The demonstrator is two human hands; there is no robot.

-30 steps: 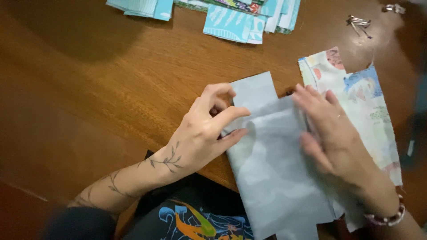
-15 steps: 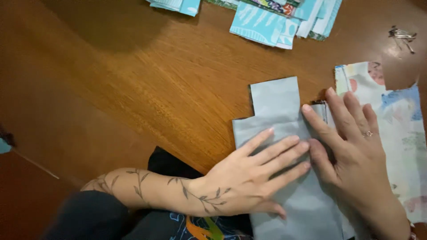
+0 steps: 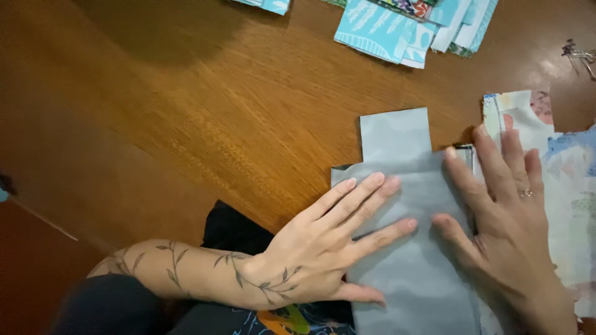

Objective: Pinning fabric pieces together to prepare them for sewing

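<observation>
A pale grey-blue piece of fabric [image 3: 397, 146] with a stepped top edge lies on the wooden table [image 3: 217, 124] at its near edge. My left hand [image 3: 332, 245] lies flat on the fabric's left half, fingers spread and pointing right. My right hand [image 3: 506, 226] presses flat on its right side, fingers pointing up, a ring on one finger. Under my right hand's outer edge lies a white fabric piece [image 3: 574, 186] printed with pastel shapes. Both hands hold nothing.
A stack of turquoise and patterned fabric pieces [image 3: 410, 28] lies at the table's far edge, with another piece [image 3: 267, 5] to its left. A small metal object [image 3: 580, 56] rests at the far right. My dark printed shirt [image 3: 273, 316] shows at the bottom.
My left hand went from pinching the grey fabric's fold to lying flat and sliding rightward across it. My right hand stayed pressed on the right side. The view shifted left.
</observation>
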